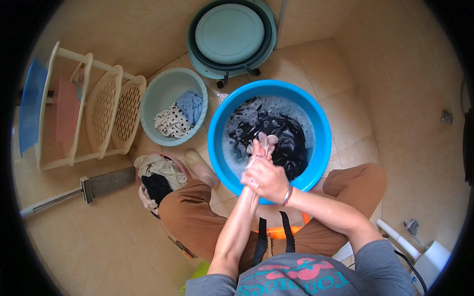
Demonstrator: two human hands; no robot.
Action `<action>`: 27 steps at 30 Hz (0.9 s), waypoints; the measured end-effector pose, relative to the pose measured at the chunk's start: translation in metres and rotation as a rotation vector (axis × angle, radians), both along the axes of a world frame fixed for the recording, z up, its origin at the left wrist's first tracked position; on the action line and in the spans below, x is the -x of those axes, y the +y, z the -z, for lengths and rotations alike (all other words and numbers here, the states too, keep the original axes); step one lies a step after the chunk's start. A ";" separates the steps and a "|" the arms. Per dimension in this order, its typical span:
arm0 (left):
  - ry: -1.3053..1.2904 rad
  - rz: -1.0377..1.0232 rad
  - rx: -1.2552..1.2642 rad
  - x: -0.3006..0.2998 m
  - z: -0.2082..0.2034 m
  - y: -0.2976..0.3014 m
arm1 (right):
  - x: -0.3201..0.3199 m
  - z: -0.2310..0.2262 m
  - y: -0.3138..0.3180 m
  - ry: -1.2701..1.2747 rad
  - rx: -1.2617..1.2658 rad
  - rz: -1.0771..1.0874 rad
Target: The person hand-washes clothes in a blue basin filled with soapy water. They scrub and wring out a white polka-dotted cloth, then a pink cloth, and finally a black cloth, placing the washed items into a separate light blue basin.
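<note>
My left hand [257,152], wet and soapy, is closed on a small pale pinkish cloth [268,141] whose crumpled end sticks out beyond the fingers. Wrapped over the lower part of that hand is my right hand [269,178], its fingers closed; whatever lies inside its grip is hidden. Both are clasped together above the near side of a bright blue basin [322,140]. Inside the basin, dark wet clothing [291,148] soaks in foamy water [234,160]. The garments' exact kind cannot be made out.
Left of the basin stands a pale green tub [148,121] with a dotted white cloth [173,122] and a blue cloth [190,106]. A pink basin [181,165] holds more laundry. A folding basin [229,34] leans behind; a cream rack [101,113] and flat mop [108,185] are at left.
</note>
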State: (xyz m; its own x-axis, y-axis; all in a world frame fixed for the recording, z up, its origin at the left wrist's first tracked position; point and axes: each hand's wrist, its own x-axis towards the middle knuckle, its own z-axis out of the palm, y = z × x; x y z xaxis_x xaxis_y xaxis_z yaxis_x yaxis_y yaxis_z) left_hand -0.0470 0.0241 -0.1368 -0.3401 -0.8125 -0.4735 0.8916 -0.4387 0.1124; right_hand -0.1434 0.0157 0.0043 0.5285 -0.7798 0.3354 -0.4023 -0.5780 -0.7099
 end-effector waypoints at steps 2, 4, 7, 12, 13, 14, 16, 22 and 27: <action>-0.067 -0.189 0.141 0.030 -0.034 0.004 | 0.013 0.034 -0.022 0.154 0.204 -0.031; -0.397 -0.260 -0.219 0.048 -0.040 0.004 | 0.020 0.059 -0.049 0.135 -0.166 0.184; -0.448 -0.219 -0.325 0.055 -0.036 0.004 | 0.027 0.077 -0.053 0.089 -0.415 0.370; 0.025 -0.182 0.147 0.008 -0.001 0.017 | 0.006 0.042 -0.007 0.136 0.160 -0.019; 0.054 -0.199 0.168 0.008 0.003 0.018 | -0.001 0.027 0.006 0.097 0.141 0.009; 0.083 -0.207 0.192 0.008 0.002 0.016 | 0.004 0.032 0.002 0.156 0.141 -0.010; -0.122 -0.267 0.075 0.020 0.009 0.021 | 0.010 0.052 -0.007 0.244 0.124 -0.063; -0.816 -0.037 -0.220 0.051 -0.058 0.001 | 0.058 0.150 -0.047 -0.063 -1.087 0.333; -0.902 0.185 0.166 0.031 -0.092 0.000 | 0.074 0.137 -0.069 -0.265 -1.425 0.221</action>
